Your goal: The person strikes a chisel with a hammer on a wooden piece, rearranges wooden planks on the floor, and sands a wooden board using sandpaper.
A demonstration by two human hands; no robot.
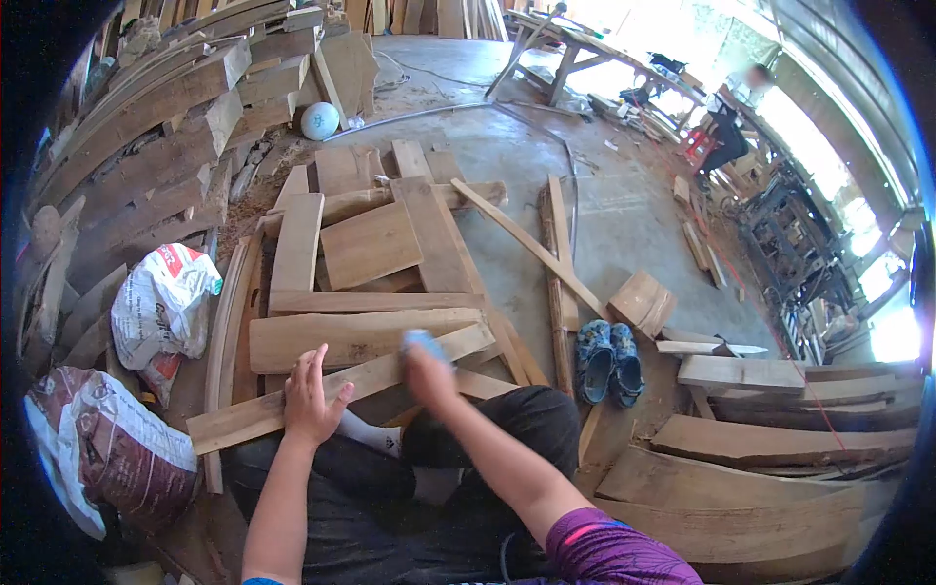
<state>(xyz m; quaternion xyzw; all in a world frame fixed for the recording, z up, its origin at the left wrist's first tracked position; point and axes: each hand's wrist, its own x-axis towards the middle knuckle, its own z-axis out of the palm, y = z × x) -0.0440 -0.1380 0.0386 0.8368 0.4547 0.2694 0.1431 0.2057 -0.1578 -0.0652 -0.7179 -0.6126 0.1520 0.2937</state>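
Note:
A long narrow board (244, 421) lies slantwise across my lap. My left hand (314, 402) rests on its middle, with the fingers stretched out and the thumb apart. Toward the board's right end, my right hand (426, 375) is closed round a blue-grey pad (421, 341), pressed to the wood; hand and pad are blurred. Just beyond lies a wider plank (361, 336), with more pieces of wood behind it.
Stacked timber (146, 136) rises at the left, near white sacks (166, 302). Blue clogs (610, 366) and a wood block (642, 302) sit at the right, beyond more planks (770, 439). A person (723, 136) sits at the far right near a workbench (604, 49).

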